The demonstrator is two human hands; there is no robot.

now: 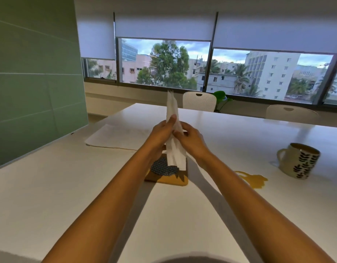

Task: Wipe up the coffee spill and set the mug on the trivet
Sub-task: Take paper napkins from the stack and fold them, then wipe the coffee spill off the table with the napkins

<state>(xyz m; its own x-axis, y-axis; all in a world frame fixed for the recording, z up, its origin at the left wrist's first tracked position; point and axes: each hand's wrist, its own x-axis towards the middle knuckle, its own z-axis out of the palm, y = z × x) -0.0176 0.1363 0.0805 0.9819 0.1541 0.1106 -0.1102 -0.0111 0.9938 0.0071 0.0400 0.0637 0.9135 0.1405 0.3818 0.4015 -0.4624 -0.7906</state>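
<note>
Both hands hold a white paper towel (pixel 172 109) upright above the table's middle. My left hand (pixel 163 132) grips its left side and my right hand (pixel 189 137) pinches its right side. The towel's lower end hangs over a wooden trivet (pixel 180 181) with a dark patterned round pad (pixel 162 168), partly hidden by my left wrist. A brown coffee spill (pixel 255 180) lies on the white table (pixel 59 186) to the right of the trivet. Farther right stands a cream mug (pixel 299 161) with a dark leaf pattern, handle to the left.
A white cloth or paper sheet (pixel 116 136) lies flat at the table's far left. Two white chairs (pixel 199 101) (pixel 292 112) stand behind the far edge, with a green plant (pixel 220 95) between them. A green wall (pixel 36 82) borders the left side.
</note>
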